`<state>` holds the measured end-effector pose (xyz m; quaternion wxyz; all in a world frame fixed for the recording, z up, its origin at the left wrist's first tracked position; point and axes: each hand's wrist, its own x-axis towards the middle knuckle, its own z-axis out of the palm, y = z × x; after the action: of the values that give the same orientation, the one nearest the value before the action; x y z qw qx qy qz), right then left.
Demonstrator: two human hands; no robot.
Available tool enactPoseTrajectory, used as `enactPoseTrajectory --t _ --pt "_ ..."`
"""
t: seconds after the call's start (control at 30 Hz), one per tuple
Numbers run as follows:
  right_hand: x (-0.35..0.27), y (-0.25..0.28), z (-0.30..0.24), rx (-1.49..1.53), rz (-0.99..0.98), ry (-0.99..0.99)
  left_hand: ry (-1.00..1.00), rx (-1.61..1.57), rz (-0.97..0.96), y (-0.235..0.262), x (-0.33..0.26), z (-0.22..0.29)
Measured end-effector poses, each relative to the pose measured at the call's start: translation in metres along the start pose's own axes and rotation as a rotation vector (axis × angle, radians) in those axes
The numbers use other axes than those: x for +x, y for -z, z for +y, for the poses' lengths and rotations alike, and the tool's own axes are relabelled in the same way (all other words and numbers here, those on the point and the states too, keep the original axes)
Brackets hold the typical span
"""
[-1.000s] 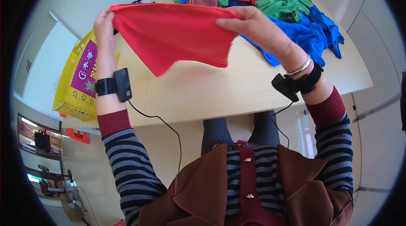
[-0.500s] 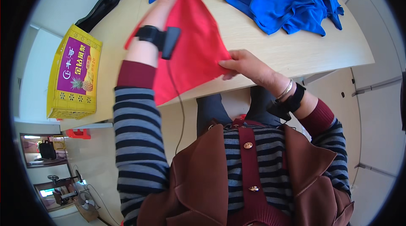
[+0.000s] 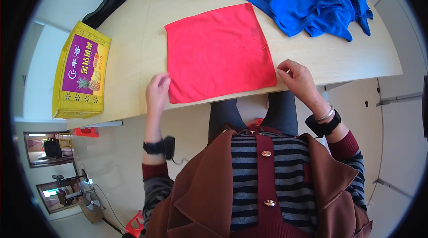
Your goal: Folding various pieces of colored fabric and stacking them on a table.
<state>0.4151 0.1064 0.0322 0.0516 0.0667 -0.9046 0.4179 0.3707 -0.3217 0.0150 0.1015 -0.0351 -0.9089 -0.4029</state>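
- The left hand (image 3: pixel 158 92) sits at the near left corner of the red cloth (image 3: pixel 218 51), fingers loose and grasping nothing; its fingertips look to be just touching the cloth's edge, though contact is hard to confirm.
- The right hand (image 3: pixel 298 76) hovers beside the near right corner, fingers half curled, released, just apart from the cloth.
- The red cloth lies flat and spread on the wooden table (image 3: pixel 133 51), its near hem along the table's front edge.
- That hem is the main risk: with so little table beyond it, a pinch that drags toward the person could slide the cloth off the edge.
- Picking up only one corner would likely skew the square and put a crease across it.
- The blue cloths (image 3: pixel 307 6) lie near the far right corner; a wide sweep of the red cloth could catch them and drag one along.
- The yellow carton (image 3: pixel 80 75) stands well apart on the left and the black umbrella (image 3: pixel 111 2) beyond it; neither looks likely to interfere.
- The wrist straps carry a trailing cable that could snag the table edge.
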Motion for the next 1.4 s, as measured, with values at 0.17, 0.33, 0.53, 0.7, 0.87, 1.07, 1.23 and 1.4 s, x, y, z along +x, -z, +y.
enactPoseTrajectory --t 0.17,0.33,0.53,0.7,0.87,1.07,1.23,1.4 --pt "0.019 -0.006 -0.011 -0.074 0.055 0.209 0.072 0.093 0.118 0.019 -0.021 -0.035" --pt "0.070 0.005 -0.026 -0.213 -0.164 0.251 -0.069 0.186 0.070 0.015 0.084 -0.018" --pt "0.195 0.000 0.003 -0.327 -0.044 0.362 -0.168 0.248 0.200 -0.019 0.210 -0.064" --pt "0.264 -0.020 0.035 -0.389 0.088 0.394 -0.059 0.246 -0.158 -0.041 0.241 -0.048" --pt "0.295 -0.050 0.029 -0.469 -0.069 0.351 0.047 0.256 -0.129 -0.027 0.236 -0.065" --pt "0.284 -0.032 0.016 -0.355 -0.206 0.197 0.125 -0.322 -0.161 -0.020 0.193 -0.041" --pt "0.246 0.029 -0.050 -0.033 -0.296 0.220 0.155 -0.556 -0.189 0.048 0.149 0.001" --pt "0.272 0.086 -0.110 -0.206 -0.142 0.509 -0.031 -0.452 -0.083 0.112 0.188 0.063"
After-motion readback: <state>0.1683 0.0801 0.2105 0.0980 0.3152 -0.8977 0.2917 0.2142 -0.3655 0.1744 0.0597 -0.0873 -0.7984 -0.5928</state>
